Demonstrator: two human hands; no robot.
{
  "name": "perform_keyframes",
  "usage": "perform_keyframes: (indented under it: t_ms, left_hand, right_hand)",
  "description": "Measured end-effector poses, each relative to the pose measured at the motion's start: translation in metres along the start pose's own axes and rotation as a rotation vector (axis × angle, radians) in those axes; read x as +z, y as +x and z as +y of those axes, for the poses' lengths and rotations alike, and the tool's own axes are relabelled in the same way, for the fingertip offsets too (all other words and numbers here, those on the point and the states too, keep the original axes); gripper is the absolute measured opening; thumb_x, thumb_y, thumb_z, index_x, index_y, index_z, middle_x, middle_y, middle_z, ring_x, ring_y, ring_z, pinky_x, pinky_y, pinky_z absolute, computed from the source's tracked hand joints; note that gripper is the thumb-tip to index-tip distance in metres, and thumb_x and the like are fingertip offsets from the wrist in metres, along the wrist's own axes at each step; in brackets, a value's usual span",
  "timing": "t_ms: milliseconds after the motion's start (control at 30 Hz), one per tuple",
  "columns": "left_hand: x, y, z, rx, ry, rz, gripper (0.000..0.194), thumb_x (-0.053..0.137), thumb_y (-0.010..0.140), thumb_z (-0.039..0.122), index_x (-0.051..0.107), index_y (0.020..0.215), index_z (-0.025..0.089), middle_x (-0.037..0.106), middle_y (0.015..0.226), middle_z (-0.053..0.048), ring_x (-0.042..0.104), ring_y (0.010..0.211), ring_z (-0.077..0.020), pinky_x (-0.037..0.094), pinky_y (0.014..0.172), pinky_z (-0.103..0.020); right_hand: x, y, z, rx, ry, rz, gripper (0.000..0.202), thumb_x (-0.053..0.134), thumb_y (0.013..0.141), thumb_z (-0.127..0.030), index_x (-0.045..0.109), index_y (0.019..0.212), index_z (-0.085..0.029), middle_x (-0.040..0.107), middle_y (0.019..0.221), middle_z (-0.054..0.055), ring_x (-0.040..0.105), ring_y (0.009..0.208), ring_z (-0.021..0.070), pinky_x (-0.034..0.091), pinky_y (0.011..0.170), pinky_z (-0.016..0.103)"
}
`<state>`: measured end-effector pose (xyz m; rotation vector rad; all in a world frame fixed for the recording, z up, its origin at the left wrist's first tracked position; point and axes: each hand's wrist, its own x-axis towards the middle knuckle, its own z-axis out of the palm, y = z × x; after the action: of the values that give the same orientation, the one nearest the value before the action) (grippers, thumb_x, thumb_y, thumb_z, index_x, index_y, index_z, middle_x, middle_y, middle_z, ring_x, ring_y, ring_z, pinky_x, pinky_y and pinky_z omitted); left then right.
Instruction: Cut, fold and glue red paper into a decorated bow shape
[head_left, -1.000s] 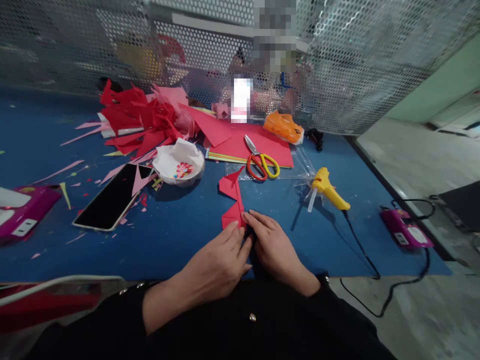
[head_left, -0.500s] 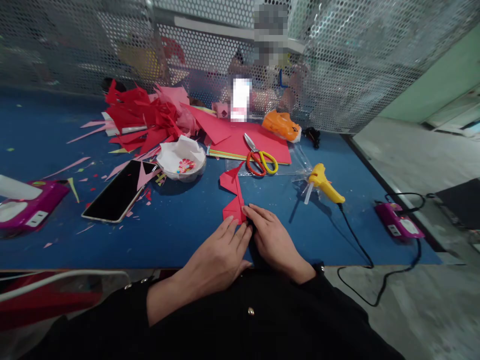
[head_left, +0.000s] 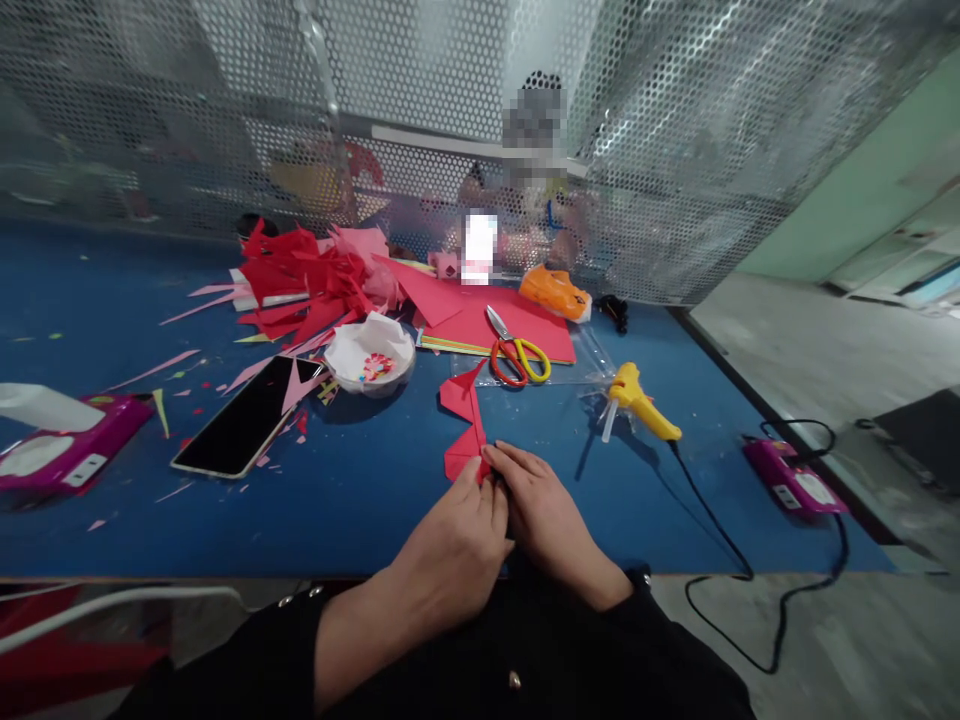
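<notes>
A folded red paper piece (head_left: pixel 463 450) lies on the blue table, its notched upper end pointing away from me. My left hand (head_left: pixel 459 540) pinches its near edge, fingers curled and pressed together. From the right, my right hand (head_left: pixel 541 500) holds the same edge, with thumb and fingertips close against the left fingers. The paper's lowest part is hidden beneath my fingers. Beyond it lie scissors (head_left: pixel 517 352) with one red and one yellow handle, resting partly on a stack of red paper (head_left: pixel 525 320).
Left are a black-screened phone (head_left: pixel 240 420), a paper-lined bowl (head_left: pixel 369 357) with small bits, red and pink scraps (head_left: pixel 300 270) and a purple power strip (head_left: pixel 75 440). Right are a yellow glue gun (head_left: pixel 641 402), its cable, another purple strip (head_left: pixel 795 478) and an orange packet (head_left: pixel 555 292).
My view has tilted up, so everything sits lower in the picture. My left fingers have curled from lying flatter on the paper into a pinch at its near edge.
</notes>
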<state>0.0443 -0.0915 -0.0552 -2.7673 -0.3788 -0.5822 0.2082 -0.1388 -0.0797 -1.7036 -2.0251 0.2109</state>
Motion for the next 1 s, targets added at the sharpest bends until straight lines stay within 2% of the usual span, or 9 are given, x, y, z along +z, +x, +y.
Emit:
perform_keyframes:
  t_ms: [200, 433, 567, 667, 700, 767, 867, 933, 1000]
  left_hand:
    - [0.001, -0.019, -0.004, -0.114, -0.092, 0.033, 0.042, 0.037, 0.101, 0.028, 0.067, 0.119, 0.006, 0.074, 0.118, -0.015, 0.068, 0.109, -0.0262, 0.041, 0.105, -0.041]
    - [-0.001, -0.036, -0.006, -0.101, -0.053, 0.02, 0.042, 0.036, 0.101, 0.025, 0.065, 0.124, 0.005, 0.072, 0.121, -0.015, 0.07, 0.107, -0.0274, 0.047, 0.098, -0.043]
    - [-0.008, -0.036, -0.017, -0.164, -0.099, -0.005, 0.037, 0.04, 0.099, 0.022, 0.069, 0.117, 0.008, 0.077, 0.108, -0.014, 0.073, 0.095, -0.0266, 0.051, 0.097, -0.046]
    - [-0.021, -0.022, -0.031, -0.287, -0.276, -0.009, 0.03, 0.047, 0.095, 0.023, 0.072, 0.11, 0.013, 0.078, 0.101, -0.011, 0.074, 0.085, -0.025, 0.055, 0.092, -0.045]
    - [-0.025, -0.014, -0.036, -0.352, -0.37, 0.038, 0.028, 0.05, 0.094, 0.024, 0.072, 0.111, 0.016, 0.078, 0.104, -0.01, 0.074, 0.089, -0.0253, 0.055, 0.093, -0.046]
    - [-0.03, 0.006, -0.043, -0.531, -0.639, 0.248, 0.029, 0.057, 0.091, 0.032, 0.071, 0.113, 0.02, 0.077, 0.111, -0.009, 0.072, 0.101, -0.0266, 0.054, 0.096, -0.046]
    - [-0.031, 0.037, -0.053, -0.986, -1.291, 0.616, 0.03, 0.06, 0.088, 0.038, 0.068, 0.109, 0.019, 0.076, 0.109, -0.01, 0.072, 0.103, -0.0233, 0.057, 0.089, -0.037]
    - [-0.027, 0.054, -0.061, -1.206, -1.657, 0.713, 0.024, 0.056, 0.086, 0.037, 0.066, 0.099, 0.019, 0.076, 0.103, -0.009, 0.073, 0.094, -0.0204, 0.058, 0.078, -0.032]
    - [-0.022, 0.067, -0.069, -1.235, -1.681, 0.701, 0.019, 0.054, 0.083, 0.032, 0.064, 0.093, 0.019, 0.075, 0.095, -0.008, 0.073, 0.084, -0.0174, 0.056, 0.069, -0.027]
  right_hand:
    - [-0.001, 0.002, -0.005, 0.002, -0.062, -0.023, 0.063, 0.041, 0.082, -0.001, 0.049, 0.144, -0.009, 0.061, 0.14, 0.017, 0.05, 0.137, 0.023, 0.045, 0.112, 0.045]
    - [0.001, 0.002, -0.008, -0.01, -0.143, -0.014, 0.068, 0.04, 0.077, 0.002, 0.05, 0.143, -0.008, 0.06, 0.141, 0.017, 0.051, 0.136, 0.0229, 0.045, 0.112, 0.043]
    - [0.007, 0.003, -0.007, -0.041, -0.237, -0.014, 0.064, 0.043, 0.079, 0.0, 0.052, 0.141, -0.009, 0.061, 0.139, 0.017, 0.053, 0.134, 0.024, 0.046, 0.11, 0.042]
    - [0.0, 0.009, -0.009, -0.138, -0.325, -0.043, 0.055, 0.048, 0.085, -0.004, 0.051, 0.14, -0.008, 0.063, 0.137, 0.018, 0.055, 0.131, 0.027, 0.049, 0.104, 0.041]
    - [-0.005, 0.012, -0.011, -0.183, -0.359, -0.057, 0.05, 0.049, 0.088, -0.006, 0.052, 0.138, -0.007, 0.065, 0.134, 0.018, 0.058, 0.127, 0.0276, 0.052, 0.1, 0.04]
    - [-0.015, 0.02, -0.016, -0.271, -0.449, -0.095, 0.037, 0.053, 0.091, -0.008, 0.057, 0.127, -0.008, 0.07, 0.121, 0.016, 0.065, 0.113, 0.0268, 0.056, 0.087, 0.037]
    - [-0.023, 0.03, -0.023, -0.361, -0.566, -0.143, 0.016, 0.057, 0.09, -0.008, 0.062, 0.105, -0.011, 0.072, 0.097, 0.011, 0.068, 0.083, 0.0228, 0.054, 0.069, 0.034]
    - [-0.021, 0.033, -0.025, -0.381, -0.597, -0.142, 0.013, 0.057, 0.09, -0.008, 0.062, 0.102, -0.011, 0.071, 0.091, 0.011, 0.067, 0.076, 0.0225, 0.053, 0.064, 0.034]
    - [-0.015, 0.033, -0.024, -0.392, -0.613, -0.131, 0.02, 0.056, 0.09, -0.007, 0.062, 0.109, -0.006, 0.072, 0.095, 0.016, 0.068, 0.08, 0.0243, 0.054, 0.065, 0.036]
